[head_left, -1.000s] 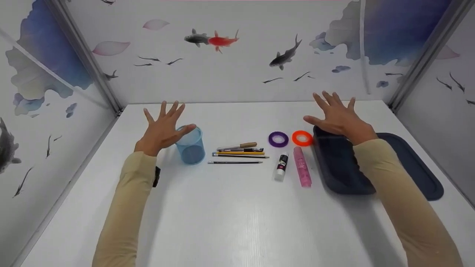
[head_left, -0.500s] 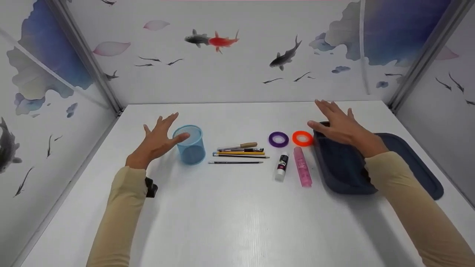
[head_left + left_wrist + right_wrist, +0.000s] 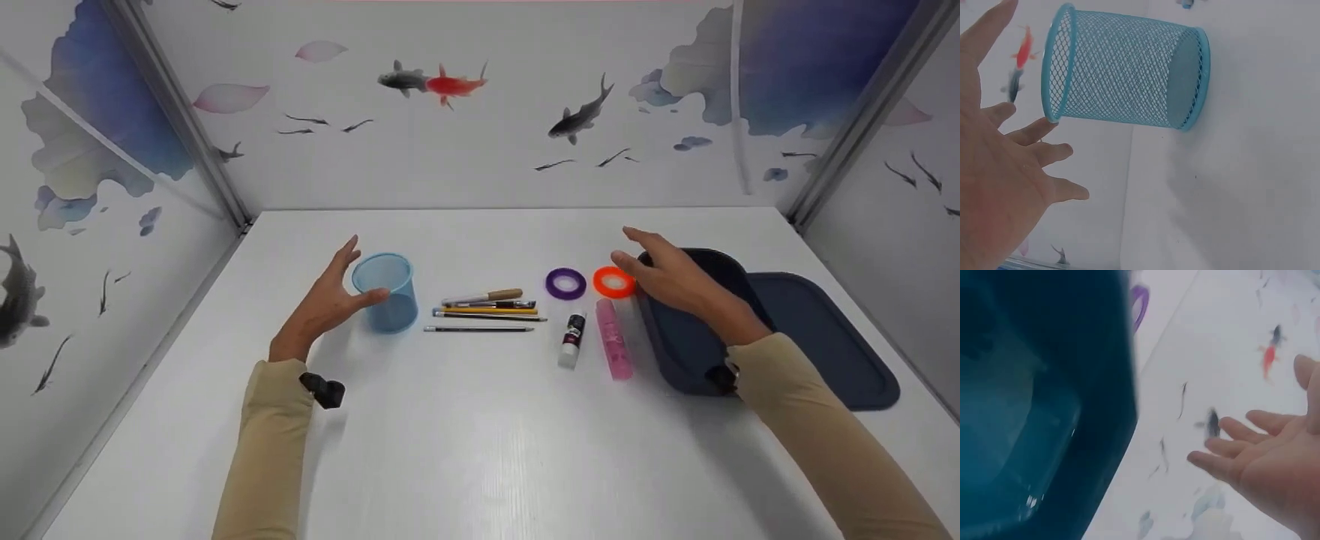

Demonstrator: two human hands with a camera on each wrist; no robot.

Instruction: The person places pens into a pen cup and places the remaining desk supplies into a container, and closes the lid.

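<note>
1 blue mesh cup [image 3: 394,313] between the hands [image 3: 322,304] [image 3: 679,281], just beside the left.

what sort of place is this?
Probably a small indoor work booth: a white table closed in by fish-print walls on three visible sides, with metal posts at the corners. What it's used for otherwise, I can't tell.

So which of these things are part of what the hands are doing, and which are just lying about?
Probably part of it:
blue mesh cup, beside the left hand
dark bin, near the right hand

Apparently just lying about:
pens and pencils
glue stick
pink tube
purple ring
orange ring
dark lid
</note>
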